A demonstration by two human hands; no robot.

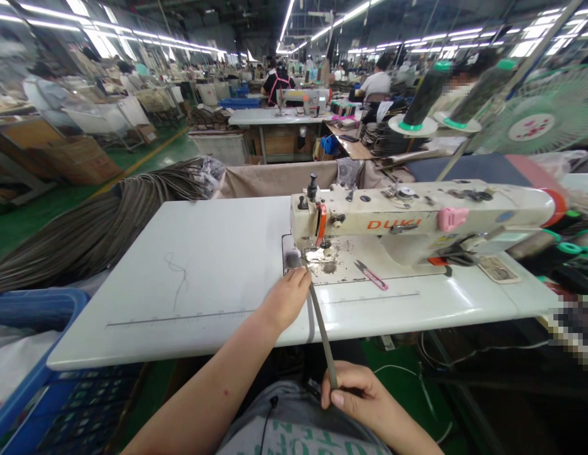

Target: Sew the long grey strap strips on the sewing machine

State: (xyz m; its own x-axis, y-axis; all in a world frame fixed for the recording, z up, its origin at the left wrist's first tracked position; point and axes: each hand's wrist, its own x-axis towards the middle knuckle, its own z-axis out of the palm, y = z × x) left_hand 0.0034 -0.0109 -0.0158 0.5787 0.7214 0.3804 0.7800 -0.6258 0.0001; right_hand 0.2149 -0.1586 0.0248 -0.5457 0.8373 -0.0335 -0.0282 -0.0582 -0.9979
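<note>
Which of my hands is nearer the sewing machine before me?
Your left hand, over the tabletop beside the sewing machine; your right hand grips the strip past the tabletop's front edge.

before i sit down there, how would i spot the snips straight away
On the white table, find the sewing machine. Right of the strip running to its needle area, the snips lie flat. Pink-handled and pointed, they stand apart from the blocky pink piece higher on the machine.
</note>
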